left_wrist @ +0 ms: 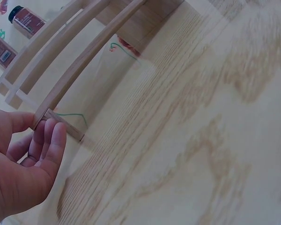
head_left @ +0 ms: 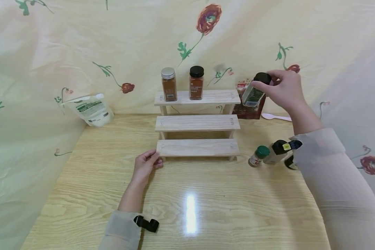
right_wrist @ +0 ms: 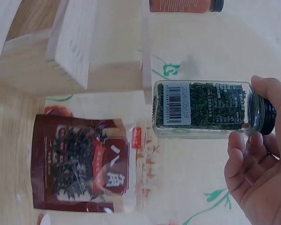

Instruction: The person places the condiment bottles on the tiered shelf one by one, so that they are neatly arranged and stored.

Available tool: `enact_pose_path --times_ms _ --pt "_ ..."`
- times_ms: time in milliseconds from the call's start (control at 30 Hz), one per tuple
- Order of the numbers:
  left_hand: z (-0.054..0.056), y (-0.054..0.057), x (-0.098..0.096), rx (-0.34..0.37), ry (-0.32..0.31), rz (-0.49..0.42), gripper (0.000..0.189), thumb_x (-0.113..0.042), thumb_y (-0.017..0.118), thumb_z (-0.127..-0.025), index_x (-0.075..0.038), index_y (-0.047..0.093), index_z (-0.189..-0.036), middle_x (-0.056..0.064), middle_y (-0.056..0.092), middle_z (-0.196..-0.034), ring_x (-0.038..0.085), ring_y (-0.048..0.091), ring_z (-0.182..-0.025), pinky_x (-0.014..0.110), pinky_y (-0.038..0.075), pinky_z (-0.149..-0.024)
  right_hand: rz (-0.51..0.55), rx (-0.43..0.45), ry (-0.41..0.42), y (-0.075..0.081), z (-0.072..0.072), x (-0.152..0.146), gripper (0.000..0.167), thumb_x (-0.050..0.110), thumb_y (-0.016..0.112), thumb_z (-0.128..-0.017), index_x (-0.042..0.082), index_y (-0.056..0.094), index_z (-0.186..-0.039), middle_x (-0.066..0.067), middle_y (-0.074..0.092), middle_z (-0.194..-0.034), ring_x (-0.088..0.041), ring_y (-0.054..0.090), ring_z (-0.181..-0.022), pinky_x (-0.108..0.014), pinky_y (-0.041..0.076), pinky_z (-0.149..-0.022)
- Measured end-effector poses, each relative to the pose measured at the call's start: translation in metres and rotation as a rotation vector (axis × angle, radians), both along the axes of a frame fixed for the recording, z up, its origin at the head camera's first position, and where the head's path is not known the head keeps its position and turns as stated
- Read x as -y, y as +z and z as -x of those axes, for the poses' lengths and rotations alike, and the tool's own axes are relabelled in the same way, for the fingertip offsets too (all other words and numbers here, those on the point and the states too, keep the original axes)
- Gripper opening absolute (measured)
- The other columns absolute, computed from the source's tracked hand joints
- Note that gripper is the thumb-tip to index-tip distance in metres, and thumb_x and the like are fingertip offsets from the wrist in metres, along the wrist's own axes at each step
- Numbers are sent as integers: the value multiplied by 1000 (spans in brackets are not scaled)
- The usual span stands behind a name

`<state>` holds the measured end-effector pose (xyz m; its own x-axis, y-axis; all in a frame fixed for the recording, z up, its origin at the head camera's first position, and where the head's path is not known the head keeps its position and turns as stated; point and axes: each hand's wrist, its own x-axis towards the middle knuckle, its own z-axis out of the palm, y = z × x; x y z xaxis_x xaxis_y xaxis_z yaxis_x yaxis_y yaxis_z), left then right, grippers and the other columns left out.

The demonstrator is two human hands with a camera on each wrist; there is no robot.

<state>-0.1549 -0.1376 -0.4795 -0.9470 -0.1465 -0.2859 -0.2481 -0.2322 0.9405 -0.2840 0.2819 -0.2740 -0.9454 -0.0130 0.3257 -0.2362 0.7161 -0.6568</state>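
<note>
My right hand (head_left: 285, 88) grips a square glass spice jar (right_wrist: 201, 108) near its black cap. Dried green herb flakes fill the jar, which is tilted in the head view, beside the right end of the top step. At the other side, my left hand (head_left: 145, 166) pinches the left end of the bottom step of a three-tier wooden rack (head_left: 197, 147), thumb above and fingers below in the left wrist view. On the top step stand a silver-capped jar (head_left: 169, 86) and a black-capped jar (head_left: 196, 85), both with reddish-brown contents.
Behind the held jar is a dark red star anise packet (right_wrist: 79, 164). A pink spoon (head_left: 276, 117) lies near it. Right of the rack are a green-capped shaker (head_left: 258, 156) and black-capped containers (head_left: 278, 149), partly behind the sleeve. A white pouch (head_left: 93, 110) leans at back left.
</note>
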Motion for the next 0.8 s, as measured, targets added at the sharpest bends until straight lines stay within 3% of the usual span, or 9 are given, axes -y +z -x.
enact_pose_path --times_ms 267,400,567,800 --pt "0 -2 2 -4 -4 2 36 -2 61 -101 15 55 -132 7 65 -91 13 67 -75 24 64 -74 34 18 36 5 9 20 47 52 78 -86 11 71 -107 -1 56 -69 -18 48 -64 -29 39 -55" --pt "0 -2 2 0 0 2 36 -2 61 -101 15 55 -132 8 66 -91 12 67 -74 23 64 -74 21 49 40 6 16 32 52 55 76 -85 10 71 -111 -3 57 -72 -19 51 -67 -30 41 -57" --pt "1 -4 2 -11 -4 9 35 -1 61 -100 14 56 -131 10 66 -92 14 67 -74 25 65 -74 10 93 38 7 26 44 56 56 74 -86 9 69 -115 -7 54 -83 -18 58 -68 -22 50 -55" --pt "2 -4 2 -7 -6 8 34 -1 61 -101 13 56 -131 9 66 -92 14 68 -74 25 65 -74 -25 156 27 7 38 58 61 65 67 -87 11 63 -115 -9 48 -94 -23 47 -89 -32 44 -56"
